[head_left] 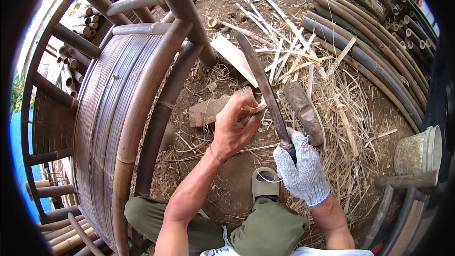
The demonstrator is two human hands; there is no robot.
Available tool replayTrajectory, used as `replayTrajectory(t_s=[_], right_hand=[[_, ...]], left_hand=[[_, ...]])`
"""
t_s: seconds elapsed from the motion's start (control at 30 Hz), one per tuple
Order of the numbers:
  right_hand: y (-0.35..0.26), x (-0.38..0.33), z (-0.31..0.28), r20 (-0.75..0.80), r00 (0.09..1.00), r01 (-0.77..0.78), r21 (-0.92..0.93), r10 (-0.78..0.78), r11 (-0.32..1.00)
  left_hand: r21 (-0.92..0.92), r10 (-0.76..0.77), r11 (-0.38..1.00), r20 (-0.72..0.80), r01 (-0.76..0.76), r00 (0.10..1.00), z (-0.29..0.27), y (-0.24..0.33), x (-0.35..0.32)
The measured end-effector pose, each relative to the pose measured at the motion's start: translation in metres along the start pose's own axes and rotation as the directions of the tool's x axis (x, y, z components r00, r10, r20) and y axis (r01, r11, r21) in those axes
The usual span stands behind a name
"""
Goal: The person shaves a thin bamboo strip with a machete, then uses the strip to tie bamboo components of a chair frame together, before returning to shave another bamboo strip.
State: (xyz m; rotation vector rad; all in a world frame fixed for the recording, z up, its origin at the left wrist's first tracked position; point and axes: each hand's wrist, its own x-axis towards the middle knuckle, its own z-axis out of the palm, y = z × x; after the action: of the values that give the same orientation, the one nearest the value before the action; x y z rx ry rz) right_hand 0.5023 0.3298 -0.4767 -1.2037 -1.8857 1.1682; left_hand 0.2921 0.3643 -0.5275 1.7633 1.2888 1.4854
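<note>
My right hand (303,168), in a grey knitted glove, is wrapped round the dark handle of a long machete (266,80). Its dark, slightly curved blade points away and to the left. My bare left hand (235,124) pinches a thin pale bamboo strip (259,109) right beside the blade; the fingers partly hide the strip, and I cannot tell whether blade and strip touch. A thin strand curls down between my hands. Just beyond the glove lies a dark, worn piece of wood (305,111) with a hollow in it.
To the left stands a bamboo bench (125,151). A brown block (208,111) and a pale split bamboo piece (233,57) lie ahead. Shavings (341,114) cover the ground at right, beside long bamboo poles (369,64). A worn bucket (417,151) stands far right; my sandal (265,186) is below.
</note>
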Motion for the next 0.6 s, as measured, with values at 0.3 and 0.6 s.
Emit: replayTrajectory(t_s=[0.3,0.6], right_hand=[[-0.015,0.001,0.005,0.017,1.0,0.027,-0.055,-0.026,0.998],[-0.015,0.001,0.002,0.038,0.999,-0.018,-0.041,0.02,0.999]], left_hand=[[0.056,0.016,0.998,-0.002,-0.016,1.0,0.0,0.009,-0.004],[0.074,0.008,0.997,-0.017,-0.007,1.0,0.005,0.012,-0.002]])
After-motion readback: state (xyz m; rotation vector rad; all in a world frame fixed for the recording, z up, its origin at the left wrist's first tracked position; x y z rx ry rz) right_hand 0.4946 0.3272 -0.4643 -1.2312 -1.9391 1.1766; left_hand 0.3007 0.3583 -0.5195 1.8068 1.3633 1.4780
